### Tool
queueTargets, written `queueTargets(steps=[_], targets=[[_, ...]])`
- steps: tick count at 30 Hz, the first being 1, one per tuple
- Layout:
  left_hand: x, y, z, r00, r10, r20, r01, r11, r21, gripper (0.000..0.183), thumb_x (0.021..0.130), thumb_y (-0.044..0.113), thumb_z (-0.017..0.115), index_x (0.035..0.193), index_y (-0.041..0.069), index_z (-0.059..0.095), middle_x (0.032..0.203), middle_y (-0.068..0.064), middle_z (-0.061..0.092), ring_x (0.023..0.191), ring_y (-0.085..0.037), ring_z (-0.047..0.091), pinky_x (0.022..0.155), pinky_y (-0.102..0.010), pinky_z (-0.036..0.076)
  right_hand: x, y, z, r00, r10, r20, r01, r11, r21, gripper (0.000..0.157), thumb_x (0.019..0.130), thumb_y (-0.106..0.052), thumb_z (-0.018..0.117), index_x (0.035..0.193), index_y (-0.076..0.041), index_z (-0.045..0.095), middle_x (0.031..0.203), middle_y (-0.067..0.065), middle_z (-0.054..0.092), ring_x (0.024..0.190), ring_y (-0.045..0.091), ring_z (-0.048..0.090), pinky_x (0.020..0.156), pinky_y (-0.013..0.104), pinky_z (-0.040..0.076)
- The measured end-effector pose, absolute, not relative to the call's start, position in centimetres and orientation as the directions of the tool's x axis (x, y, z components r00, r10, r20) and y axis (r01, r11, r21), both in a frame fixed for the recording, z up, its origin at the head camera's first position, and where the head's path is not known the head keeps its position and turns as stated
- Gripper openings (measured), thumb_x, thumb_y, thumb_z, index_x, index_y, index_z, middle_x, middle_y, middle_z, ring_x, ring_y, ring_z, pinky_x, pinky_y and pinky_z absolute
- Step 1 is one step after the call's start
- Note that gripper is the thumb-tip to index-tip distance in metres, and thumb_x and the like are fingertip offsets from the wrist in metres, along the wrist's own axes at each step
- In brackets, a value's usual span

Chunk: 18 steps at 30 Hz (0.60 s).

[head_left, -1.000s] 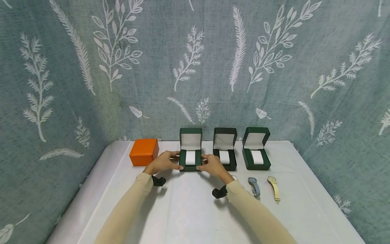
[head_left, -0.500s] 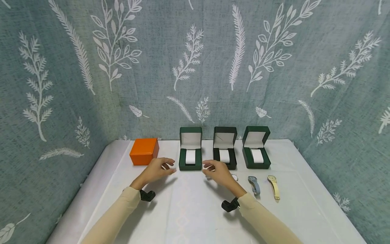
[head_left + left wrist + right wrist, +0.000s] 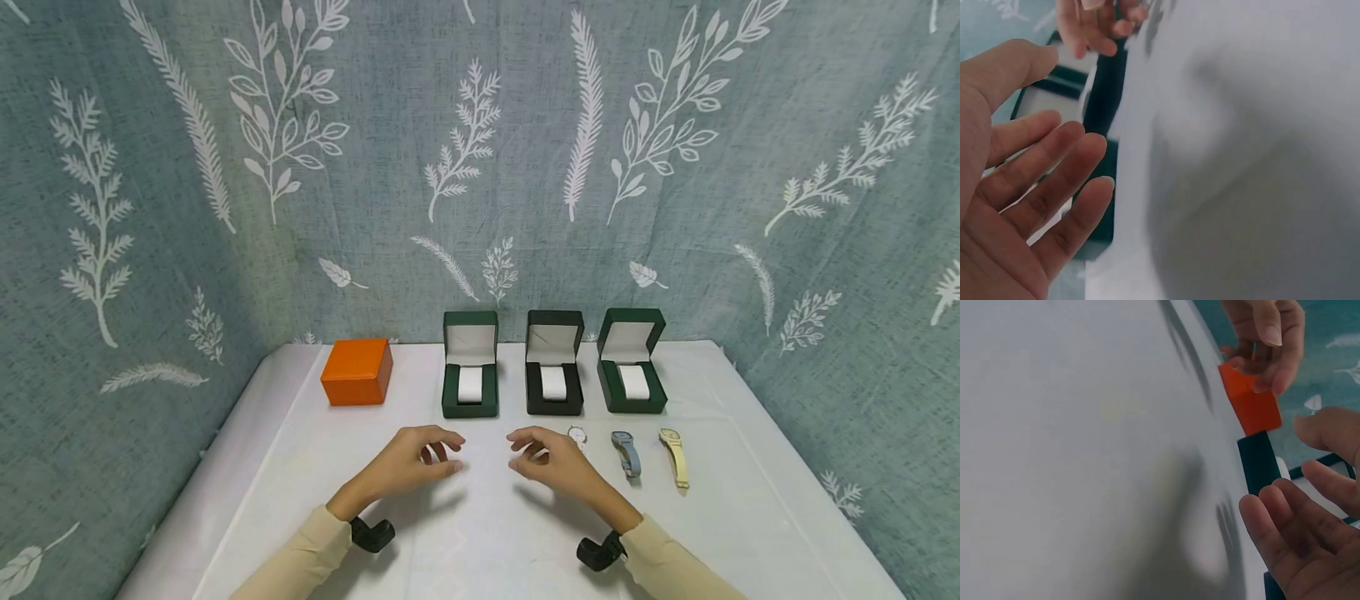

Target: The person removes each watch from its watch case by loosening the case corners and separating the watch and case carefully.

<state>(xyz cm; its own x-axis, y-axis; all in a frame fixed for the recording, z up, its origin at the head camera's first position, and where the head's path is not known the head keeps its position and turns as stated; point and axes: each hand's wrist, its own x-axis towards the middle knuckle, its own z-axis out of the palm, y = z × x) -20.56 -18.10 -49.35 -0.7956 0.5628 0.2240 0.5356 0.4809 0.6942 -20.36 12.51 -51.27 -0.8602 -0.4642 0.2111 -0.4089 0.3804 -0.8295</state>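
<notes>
Both of my hands hover over the white table, fingers loosely bent and holding nothing. My left hand [image 3: 408,460] is in front of and left of the left green watch box [image 3: 470,411]. My right hand [image 3: 557,463] is to the right, nearest a white-faced watch [image 3: 577,434] that it partly hides. The left box's lid is up, showing a white cushion [image 3: 470,384]. Beside it, also with lids up and white cushions inside, are a black watch box [image 3: 554,407] and another green watch box [image 3: 637,406]. In the left wrist view, the left fingers [image 3: 1054,187] are spread apart.
A closed orange box [image 3: 356,375] sits at the back left of the table. To the right lie a blue-grey watch [image 3: 626,454] and a yellow watch [image 3: 675,458]. A leaf-patterned curtain [image 3: 510,167] hangs behind the boxes.
Both hands have let go of the left green watch box, drawn apart, and moved back toward the person. The box stays where it was.
</notes>
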Motion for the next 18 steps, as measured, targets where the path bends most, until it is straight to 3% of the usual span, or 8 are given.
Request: queueTargets(steps=[18], targets=[[-18.4,-16.4,-49.7,-0.767,0.622,0.158,0.520,0.459,0.720,0.036,0.095,0.031,0.077,0.121,0.006,0.074,0.110,-0.005,0.074,0.086,-0.005,0.065,0.073,-0.032,0.058,-17.8,14.8,-52.1,-0.862,-0.464,0.203,-0.379,0.325,-0.867,0.034,0.094,-0.025,0.078,0.122,-0.009,0.070,0.113,0.005,0.071,0.093,0.015,0.066,0.082,0.031,0.057]])
